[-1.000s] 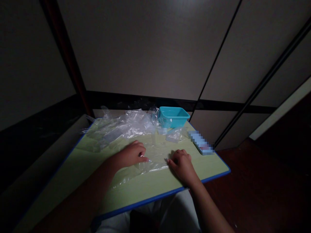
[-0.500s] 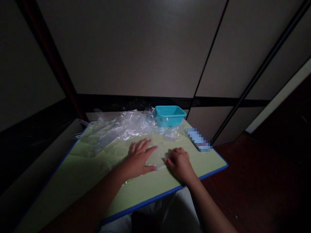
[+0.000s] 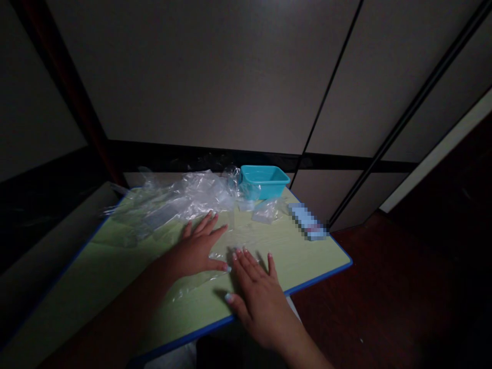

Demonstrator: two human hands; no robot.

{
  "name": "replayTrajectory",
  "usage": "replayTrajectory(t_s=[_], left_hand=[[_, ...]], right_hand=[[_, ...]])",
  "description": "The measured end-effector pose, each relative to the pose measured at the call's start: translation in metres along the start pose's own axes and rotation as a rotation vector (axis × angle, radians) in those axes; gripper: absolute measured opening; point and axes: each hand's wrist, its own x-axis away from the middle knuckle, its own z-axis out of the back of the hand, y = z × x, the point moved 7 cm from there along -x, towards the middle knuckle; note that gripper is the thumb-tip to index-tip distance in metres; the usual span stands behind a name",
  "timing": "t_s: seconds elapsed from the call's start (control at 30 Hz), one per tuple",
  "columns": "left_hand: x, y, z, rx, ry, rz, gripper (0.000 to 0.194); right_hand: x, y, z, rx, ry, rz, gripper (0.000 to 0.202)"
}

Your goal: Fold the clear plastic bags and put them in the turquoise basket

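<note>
My left hand point(image 3: 200, 251) lies with spread fingers on a clear plastic bag point(image 3: 200, 279) that is flat on the table. Just right of it, my right hand point(image 3: 258, 294) has its fingers stretched out, thumb apart, with the fingertips near the bag's right part. Whether those fingertips touch the film I cannot tell. Beyond my left hand lies a loose heap of clear plastic bags point(image 3: 203, 192). A small folded clear bag point(image 3: 266, 211) sits in front of a turquoise plastic basket point(image 3: 265, 190).
A pixelated pale blue flat object point(image 3: 307, 221) lies near the right edge of the light green table point(image 3: 307, 261), which has a blue rim. Tall panelled doors point(image 3: 215, 77) stand right behind the table. Dark reddish floor point(image 3: 361, 297) shows at the right.
My right hand has uncurled, stretched its fingers and come left and nearer to me. My left hand stays spread on the bag. The whole view has shifted slightly.
</note>
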Motion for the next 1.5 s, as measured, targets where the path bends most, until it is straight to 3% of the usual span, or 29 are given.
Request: replayTrajectory(t_s=[0.17,0.33,0.6,1.1,1.37,1.5], left_hand=[[-0.004,0.006,-0.003,-0.001,-0.012,-0.046,0.093],[-0.005,0.013,-0.006,0.085,-0.095,-0.201,0.074],[-0.004,0.010,-0.015,0.125,-0.193,-0.211,0.064],[-0.005,0.011,-0.016,0.104,-0.209,-0.187,0.079],[-0.005,0.013,-0.015,0.080,-0.200,-0.186,0.081],[-0.006,0.011,-0.018,0.046,-0.191,-0.192,0.082]], right_hand=[[-0.006,-0.006,-0.009,0.011,-0.064,-0.011,0.061],[-0.006,0.000,-0.014,0.015,-0.069,-0.066,0.064],[-0.005,0.009,-0.018,0.023,-0.075,-0.139,0.067],[0.002,0.012,-0.017,0.116,-0.064,-0.277,0.081],[-0.012,-0.002,-0.012,0.083,-0.109,-0.104,0.071],[-0.017,0.003,-0.015,0.080,-0.125,-0.113,0.068]])
